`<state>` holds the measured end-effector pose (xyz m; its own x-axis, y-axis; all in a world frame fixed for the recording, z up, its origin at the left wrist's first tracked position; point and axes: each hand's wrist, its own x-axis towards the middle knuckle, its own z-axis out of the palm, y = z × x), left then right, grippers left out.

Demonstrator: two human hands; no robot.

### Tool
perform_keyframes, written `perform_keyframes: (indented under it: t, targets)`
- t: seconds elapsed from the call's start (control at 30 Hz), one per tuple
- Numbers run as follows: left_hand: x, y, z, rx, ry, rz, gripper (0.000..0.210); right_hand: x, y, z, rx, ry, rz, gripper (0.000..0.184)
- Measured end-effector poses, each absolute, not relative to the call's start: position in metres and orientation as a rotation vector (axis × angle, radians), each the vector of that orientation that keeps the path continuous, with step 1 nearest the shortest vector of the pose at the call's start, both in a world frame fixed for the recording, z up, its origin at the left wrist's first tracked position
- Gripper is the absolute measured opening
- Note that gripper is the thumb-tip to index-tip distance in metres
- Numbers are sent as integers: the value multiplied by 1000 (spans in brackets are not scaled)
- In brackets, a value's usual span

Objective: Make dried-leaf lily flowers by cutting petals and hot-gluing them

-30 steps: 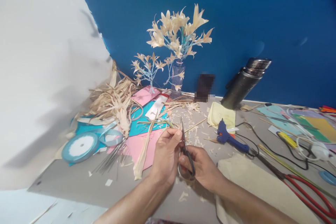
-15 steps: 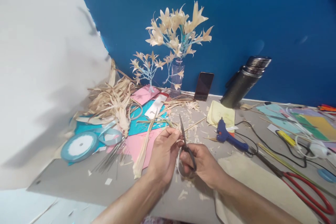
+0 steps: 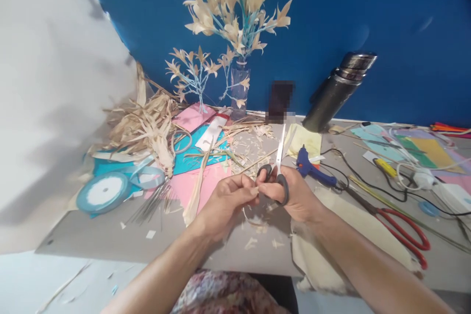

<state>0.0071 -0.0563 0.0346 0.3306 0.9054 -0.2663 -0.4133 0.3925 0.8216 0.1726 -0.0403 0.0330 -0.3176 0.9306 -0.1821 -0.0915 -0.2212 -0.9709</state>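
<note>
My right hand point(image 3: 300, 198) is closed around the dark handles of small scissors point(image 3: 280, 157), whose blades point up and away from me. My left hand point(image 3: 231, 198) is pinched just beside it. A small pale piece of corn husk point(image 3: 254, 190) seems to show at the left fingertips, touching or nearly touching the right thumb; most of it is hidden. Pale clippings point(image 3: 259, 228) lie on the table below the hands. A long husk strip point(image 3: 199, 184) rests on pink paper point(image 3: 178, 189) left of my left hand.
Husk flowers point(image 3: 235, 24) stand in a clear bottle point(image 3: 241, 88) at the back. Left are dried husks point(image 3: 142, 127), blue ribbon point(image 3: 84, 196) and wires point(image 3: 149, 203). Right are a glue gun point(image 3: 312, 169), red-handled scissors point(image 3: 405, 230), cloth point(image 3: 349, 225) and a leaning flask point(image 3: 334, 95).
The scissors have turned in my right hand, from beside the left fingertips to pointing away, and the hands have come together. The view has tilted down, showing patterned cloth at my lap.
</note>
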Motion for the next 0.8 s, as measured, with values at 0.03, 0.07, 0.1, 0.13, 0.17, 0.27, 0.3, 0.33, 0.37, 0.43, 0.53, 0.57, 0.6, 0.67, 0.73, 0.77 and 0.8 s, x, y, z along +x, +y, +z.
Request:
perform_keyframes:
  t: [0.03, 0.07, 0.1, 0.13, 0.17, 0.27, 0.3, 0.33, 0.37, 0.43, 0.53, 0.57, 0.6, 0.67, 0.73, 0.77, 0.8]
  targets:
    - [6, -57, 36, 667, 771, 960, 23, 172, -40, 33, -1086, -1202, 1664, 20]
    - [5, -57, 37, 626, 728, 957, 28, 172, -40, 34, -1076, -1177, 1663, 20]
    - [5, -58, 38, 607, 697, 955, 33, 171, -40, 34, -1067, -1165, 1655, 20]
    - [4, -58, 38, 610, 685, 956, 36, 171, -39, 34, -1060, -1167, 1643, 20]
    - [5, -58, 38, 627, 694, 963, 35, 171, -39, 35, -1062, -1181, 1622, 19]
    - [6, -58, 36, 694, 761, 986, 25, 171, -39, 35, -1083, -1232, 1599, 14]
    - [6, -58, 35, 708, 761, 984, 24, 171, -39, 36, -1081, -1226, 1614, 12]
    - [6, -58, 34, 718, 741, 970, 25, 171, -40, 37, -1064, -1210, 1640, 12]
    - [6, -57, 33, 723, 709, 950, 26, 171, -41, 38, -1030, -1189, 1675, 13]
    - [6, -57, 32, 699, 635, 918, 27, 170, -42, 40, -966, -1127, 1729, 18]
    - [5, -56, 32, 582, 528, 910, 34, 168, -42, 42, -948, -1030, 1757, 27]
    - [5, -56, 32, 555, 504, 915, 39, 167, -42, 41, -948, -1004, 1764, 29]
    - [6, -57, 32, 551, 498, 923, 43, 167, -41, 40, -943, -993, 1769, 30]
    - [8, -57, 32, 596, 556, 953, 42, 167, -40, 38, -941, -1016, 1748, 27]
    - [11, -58, 31, 635, 654, 979, 31, 167, -40, 36, -958, -1064, 1698, 23]
    - [12, -58, 31, 635, 687, 988, 27, 167, -40, 35, -964, -1077, 1683, 22]
    - [12, -58, 31, 621, 694, 993, 25, 167, -40, 35, -968, -1075, 1682, 22]
